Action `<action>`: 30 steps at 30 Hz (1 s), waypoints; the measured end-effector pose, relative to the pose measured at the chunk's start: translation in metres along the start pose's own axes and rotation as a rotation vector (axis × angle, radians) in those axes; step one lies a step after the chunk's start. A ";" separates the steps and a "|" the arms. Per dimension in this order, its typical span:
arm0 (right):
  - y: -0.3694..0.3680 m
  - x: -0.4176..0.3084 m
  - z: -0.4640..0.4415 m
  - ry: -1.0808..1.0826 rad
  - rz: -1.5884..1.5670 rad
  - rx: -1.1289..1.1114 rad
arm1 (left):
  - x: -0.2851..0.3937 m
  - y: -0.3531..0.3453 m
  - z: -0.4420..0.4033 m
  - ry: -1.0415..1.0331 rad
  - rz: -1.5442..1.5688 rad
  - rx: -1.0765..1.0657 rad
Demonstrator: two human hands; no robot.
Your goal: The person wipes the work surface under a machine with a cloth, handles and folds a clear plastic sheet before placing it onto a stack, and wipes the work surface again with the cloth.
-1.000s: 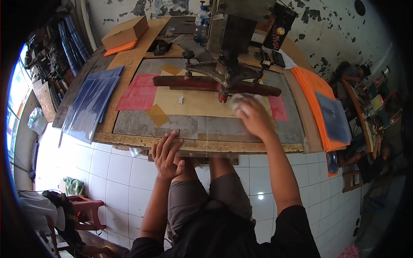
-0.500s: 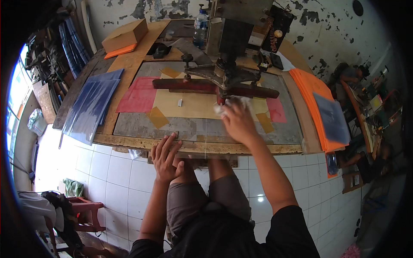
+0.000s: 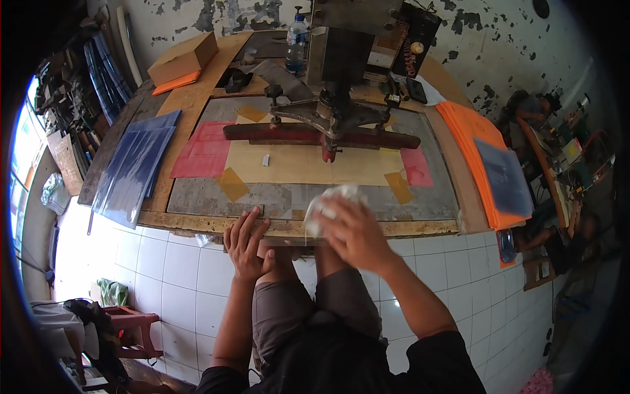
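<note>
My right hand [image 3: 357,238] grips a crumpled white cloth [image 3: 319,211] over the front edge of the wooden table [image 3: 420,228]. At the left part of that edge rests my left hand [image 3: 246,246], fingers extended and holding nothing. Behind both hands a grey metal plate [image 3: 197,199] bears a pale yellow sheet [image 3: 295,172]. Brown tape pieces [image 3: 233,185] and red sheets [image 3: 202,148] lie at its sides. A small whitish piece [image 3: 266,160] sits on the yellow sheet. Above it stands a press with a dark red crossbar [image 3: 380,139].
Blue clear plastic sheets [image 3: 134,164] lie on the left, orange folders [image 3: 462,141] on the right. A cardboard box [image 3: 184,58] and a pump bottle [image 3: 296,43] stand at the back. Another person [image 3: 538,108] is at the far right, near a red stool-free bench [image 3: 545,157].
My right hand has drawn the white cloth from beneath the press bar toward me and leftward, to the table's front edge. My left hand stays at the edge.
</note>
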State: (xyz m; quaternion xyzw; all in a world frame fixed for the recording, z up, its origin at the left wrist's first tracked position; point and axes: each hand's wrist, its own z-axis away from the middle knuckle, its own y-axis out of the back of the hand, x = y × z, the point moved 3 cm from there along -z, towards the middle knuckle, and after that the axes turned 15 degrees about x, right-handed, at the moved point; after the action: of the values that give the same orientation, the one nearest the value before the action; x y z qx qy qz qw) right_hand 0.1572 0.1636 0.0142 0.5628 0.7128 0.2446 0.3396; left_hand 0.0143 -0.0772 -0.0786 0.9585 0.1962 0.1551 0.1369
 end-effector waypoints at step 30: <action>0.158 0.306 0.087 -0.656 0.361 0.248 | -0.046 -0.019 0.066 0.142 -0.141 0.286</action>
State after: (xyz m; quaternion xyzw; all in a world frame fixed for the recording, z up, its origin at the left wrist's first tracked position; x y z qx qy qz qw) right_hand 0.2818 0.4963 0.0091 0.7642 0.4801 0.0198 0.4303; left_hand -0.0089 -0.0927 -0.1566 0.9387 0.2921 0.1829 -0.0044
